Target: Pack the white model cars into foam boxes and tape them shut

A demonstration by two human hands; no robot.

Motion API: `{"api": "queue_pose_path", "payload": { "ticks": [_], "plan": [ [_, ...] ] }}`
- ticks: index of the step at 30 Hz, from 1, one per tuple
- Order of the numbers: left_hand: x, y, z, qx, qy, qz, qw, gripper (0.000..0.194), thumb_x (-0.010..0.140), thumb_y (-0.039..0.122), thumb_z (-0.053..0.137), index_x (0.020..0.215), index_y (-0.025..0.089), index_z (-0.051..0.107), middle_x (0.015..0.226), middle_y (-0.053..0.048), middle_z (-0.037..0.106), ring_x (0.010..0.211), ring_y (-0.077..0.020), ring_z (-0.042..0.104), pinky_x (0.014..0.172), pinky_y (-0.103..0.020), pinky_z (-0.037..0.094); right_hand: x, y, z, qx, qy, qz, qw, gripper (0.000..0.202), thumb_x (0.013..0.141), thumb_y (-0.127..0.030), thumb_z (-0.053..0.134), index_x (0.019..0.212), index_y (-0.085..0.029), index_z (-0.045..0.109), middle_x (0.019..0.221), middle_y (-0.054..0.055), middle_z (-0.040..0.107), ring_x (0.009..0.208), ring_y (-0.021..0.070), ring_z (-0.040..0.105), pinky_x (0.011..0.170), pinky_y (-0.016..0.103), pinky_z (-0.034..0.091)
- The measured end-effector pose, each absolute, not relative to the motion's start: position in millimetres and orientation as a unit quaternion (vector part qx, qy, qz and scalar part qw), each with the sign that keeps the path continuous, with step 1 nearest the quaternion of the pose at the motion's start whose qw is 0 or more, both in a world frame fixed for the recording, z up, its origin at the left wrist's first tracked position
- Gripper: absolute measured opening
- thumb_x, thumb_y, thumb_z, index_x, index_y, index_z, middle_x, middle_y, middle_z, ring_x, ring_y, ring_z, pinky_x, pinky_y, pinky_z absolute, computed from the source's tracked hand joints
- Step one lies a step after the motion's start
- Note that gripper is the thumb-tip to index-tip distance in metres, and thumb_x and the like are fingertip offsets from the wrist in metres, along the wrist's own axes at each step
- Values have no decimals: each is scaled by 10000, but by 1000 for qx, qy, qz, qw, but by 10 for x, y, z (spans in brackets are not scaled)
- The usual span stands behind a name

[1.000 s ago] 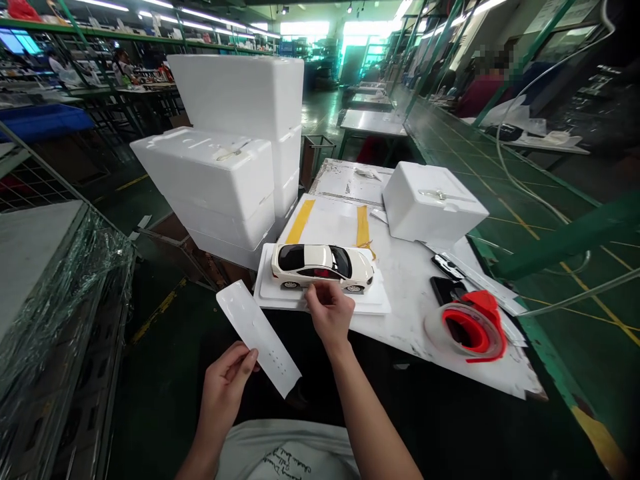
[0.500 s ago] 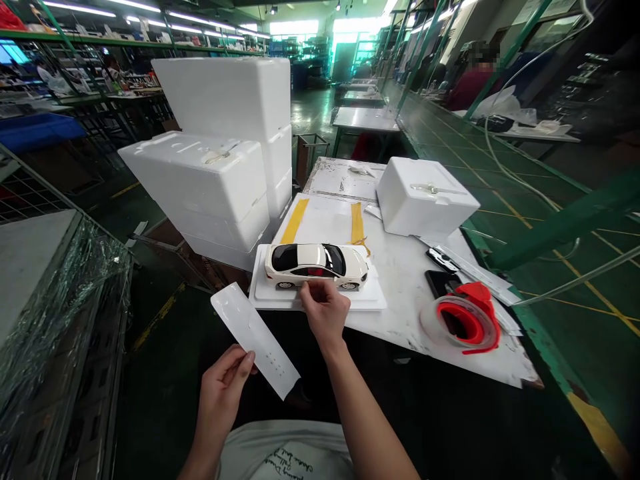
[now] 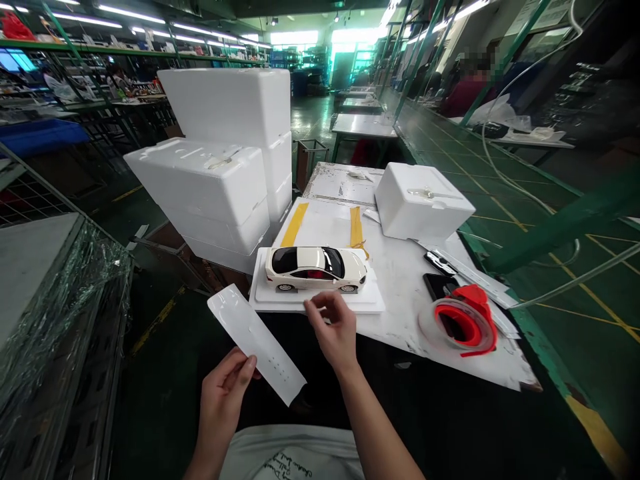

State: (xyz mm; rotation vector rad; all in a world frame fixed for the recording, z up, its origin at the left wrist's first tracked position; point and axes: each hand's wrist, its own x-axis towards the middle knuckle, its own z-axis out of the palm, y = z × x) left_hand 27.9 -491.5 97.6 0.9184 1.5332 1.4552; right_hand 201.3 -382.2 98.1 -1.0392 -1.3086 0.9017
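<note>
From my seat, the biggest things are the stacked foam boxes (image 3: 220,160) left of the bench (image 3: 425,267), piled close at the edge, I judge to keep them within reach. A single foam box (image 3: 423,203) sits on the bench's far right part. Nearer me, a flat white foam tray (image 3: 370,300) lies at the bench's front edge and carries the model car (image 3: 316,268), which stands on its wheels and, I judge, is seated so it cannot roll. The car's long axis runs left to right across my view; which end is the nose I cannot tell. To the right lies a red tape dispenser (image 3: 463,323).

My left hand (image 3: 223,393) pinches the lower end of a white card strip (image 3: 256,341) between thumb and fingers, low in front of the bench; the strip slants up and away to the left. My right hand (image 3: 336,328) hovers just before the tray, fingers loosely curled and narrow, holding nothing, not touching the car.
</note>
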Motion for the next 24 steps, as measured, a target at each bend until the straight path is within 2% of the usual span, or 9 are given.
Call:
{"api": "queue_pose_path", "payload": {
  "ticks": [3,6,10,12,14,16,18,20,24],
  "plan": [
    [324,-4918,941,357,596,597,401,273,853,458,768,806,191,797,730,-25,668,723,-175,623,657,-235,544,2104,-4136,1062,-336,-652,518,441,121,889,-245,708,845,-227,596,1033,42,736,956,202,695,807,298,553],
    [337,-4880,843,371,593,589,405,286,852,481,767,871,199,819,776,-36,693,710,-172,632,640,-236,556,2228,-4321,1129,-301,-697,543,359,143,878,-106,606,798,-224,618,871,-1,717,806,162,672,742,268,520],
    [358,-4821,785,406,590,562,414,361,897,543,688,1031,235,823,977,-78,758,840,-218,700,676,-259,603,2615,-4107,1469,-352,-722,400,441,209,930,-139,559,1024,-257,704,980,6,742,901,176,689,830,284,528],
    [366,-4805,787,431,585,543,420,400,903,578,657,984,226,832,949,-92,764,854,-236,714,672,-268,613,2883,-3757,1742,-405,-712,277,501,192,953,-196,563,1060,-266,706,1011,10,738,907,181,678,818,285,524],
    [374,-4796,779,440,589,527,425,438,885,613,656,923,216,837,896,-96,765,809,-236,719,655,-274,617,3134,-3270,1992,-473,-704,146,510,189,944,-236,550,1057,-242,701,1039,31,724,893,193,655,791,296,513],
    [386,-4792,755,434,598,520,428,460,865,637,665,923,215,839,899,-99,772,802,-241,724,663,-283,624,3332,-2736,2149,-598,-697,80,388,307,926,-185,448,1141,-225,663,1072,43,700,919,198,638,795,297,512],
    [397,-4797,718,424,601,524,429,473,850,653,672,932,218,839,928,-100,778,828,-251,729,677,-289,629,3465,-2279,2188,-641,-695,86,314,328,874,-138,465,1117,-195,678,938,56,689,867,215,634,777,308,514],
    [386,-4814,675,421,600,527,430,483,840,663,674,933,218,837,940,-100,777,845,-259,728,686,-299,634,3537,-1997,2135,-671,-690,89,257,301,806,-111,531,1051,-173,696,927,85,679,892,244,638,801,334,524],
    [268,-4852,560,415,612,515,434,499,840,671,666,973,218,825,972,-103,770,900,-281,726,734,-334,643,3496,-1965,1965,-701,-684,57,194,364,783,-102,598,1139,-107,673,1263,262,581,1191,419,554,936,527,506]
  ]
}}
